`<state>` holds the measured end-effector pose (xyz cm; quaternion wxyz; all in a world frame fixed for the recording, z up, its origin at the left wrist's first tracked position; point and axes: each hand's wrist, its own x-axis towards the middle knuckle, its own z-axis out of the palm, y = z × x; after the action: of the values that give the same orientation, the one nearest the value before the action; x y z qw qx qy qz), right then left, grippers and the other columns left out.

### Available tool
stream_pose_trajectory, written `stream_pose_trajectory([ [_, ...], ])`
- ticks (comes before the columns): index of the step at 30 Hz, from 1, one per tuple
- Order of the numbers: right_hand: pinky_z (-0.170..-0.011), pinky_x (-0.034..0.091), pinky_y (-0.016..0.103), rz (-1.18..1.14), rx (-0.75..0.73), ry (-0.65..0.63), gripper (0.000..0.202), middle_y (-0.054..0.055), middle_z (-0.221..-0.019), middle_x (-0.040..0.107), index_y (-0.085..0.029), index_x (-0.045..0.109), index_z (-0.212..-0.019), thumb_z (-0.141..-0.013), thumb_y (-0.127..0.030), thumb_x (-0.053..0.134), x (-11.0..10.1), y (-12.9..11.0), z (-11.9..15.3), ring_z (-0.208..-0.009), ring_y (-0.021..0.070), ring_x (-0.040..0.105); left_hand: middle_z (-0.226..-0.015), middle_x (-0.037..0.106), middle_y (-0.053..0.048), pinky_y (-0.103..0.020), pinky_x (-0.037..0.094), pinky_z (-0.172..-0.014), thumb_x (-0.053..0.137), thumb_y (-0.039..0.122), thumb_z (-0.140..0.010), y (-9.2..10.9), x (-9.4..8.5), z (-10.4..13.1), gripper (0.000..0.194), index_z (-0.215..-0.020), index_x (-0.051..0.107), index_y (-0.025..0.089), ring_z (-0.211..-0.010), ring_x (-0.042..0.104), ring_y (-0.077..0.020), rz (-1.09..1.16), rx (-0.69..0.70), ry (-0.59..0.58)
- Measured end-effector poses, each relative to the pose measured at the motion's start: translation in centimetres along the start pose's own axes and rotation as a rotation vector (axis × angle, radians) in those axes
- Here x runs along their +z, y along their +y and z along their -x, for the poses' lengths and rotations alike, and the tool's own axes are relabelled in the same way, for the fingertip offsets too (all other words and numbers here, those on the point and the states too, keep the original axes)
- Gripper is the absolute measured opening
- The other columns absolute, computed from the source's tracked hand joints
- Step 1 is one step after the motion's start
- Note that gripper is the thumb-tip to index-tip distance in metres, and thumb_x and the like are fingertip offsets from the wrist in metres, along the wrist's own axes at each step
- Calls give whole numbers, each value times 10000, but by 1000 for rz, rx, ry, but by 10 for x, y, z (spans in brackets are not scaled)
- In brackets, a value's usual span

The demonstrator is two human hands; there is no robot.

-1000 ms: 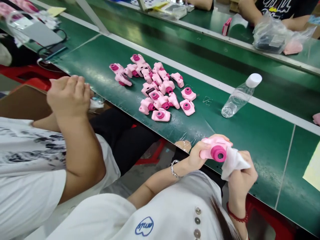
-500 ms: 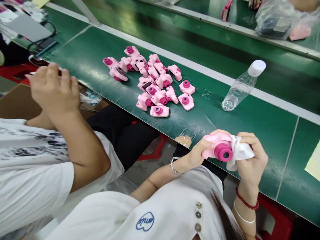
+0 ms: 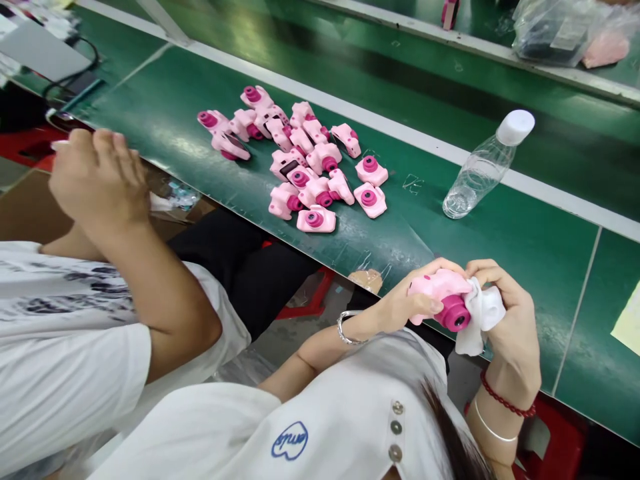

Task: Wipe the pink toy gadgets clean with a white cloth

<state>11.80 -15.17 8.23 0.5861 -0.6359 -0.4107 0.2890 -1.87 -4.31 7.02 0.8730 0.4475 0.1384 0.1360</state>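
A pink toy camera with a dark pink lens is gripped in my left hand, its thumb across the front and the lens tilted down to the right. My right hand has its fingers closed on a crumpled white cloth, which lies against the camera's right end beside the lens. Both hands are at the near edge of the green table, fingertips close together at the camera's top. Farther left on the table lies a loose group of several similar pink cameras, facing various ways.
A clear plastic bottle with a white cap stands beyond my hands. Another person's hand is at the left table edge. A white rail runs along the green table; a yellow sheet is at far right.
The held camera has turned so its lens points lower and more to the right. My right hand and the cloth have shifted slightly around its right end.
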Motion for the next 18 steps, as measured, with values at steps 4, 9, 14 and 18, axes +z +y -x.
stream_pose_trajectory([
  [4, -697, 436, 248, -115, 32, 55, 167, -8, -924, 634, -250, 671, -757, -702, -119, 759, 5, 6, 3, -826, 136, 587, -1060, 664, -75, -288, 486, -695, 693, 415, -607, -3, 2, -2, 558, -1098, 671, 151, -903, 608, -229, 183, -23, -2],
  [9, -647, 424, 239, -240, 105, 80, 143, -4, -911, 628, -235, 639, -713, -752, -204, 773, 9, 3, 4, -791, 130, 584, -1133, 660, -104, -305, 490, -690, 655, 422, -580, 3, 5, -1, 530, -1024, 693, 135, -948, 624, -265, 175, -20, 17],
  [14, -642, 408, 230, -257, 123, 126, 233, -11, -882, 604, -211, 571, -650, -700, -209, 798, 16, 3, -2, -763, 117, 562, -1115, 697, -101, -350, 515, -732, 616, 429, -558, 2, 3, -9, 440, -894, 703, 158, -988, 637, -302, 171, 46, 72],
  [18, -557, 396, 256, -458, 167, 191, 277, -11, -785, 572, -232, 594, -713, -718, -438, 778, 21, 5, -4, -634, 126, 510, -947, 735, -102, -402, 537, -750, 559, 484, -566, 3, 6, -13, 388, -776, 674, 179, -988, 654, -337, 202, 103, 109],
])
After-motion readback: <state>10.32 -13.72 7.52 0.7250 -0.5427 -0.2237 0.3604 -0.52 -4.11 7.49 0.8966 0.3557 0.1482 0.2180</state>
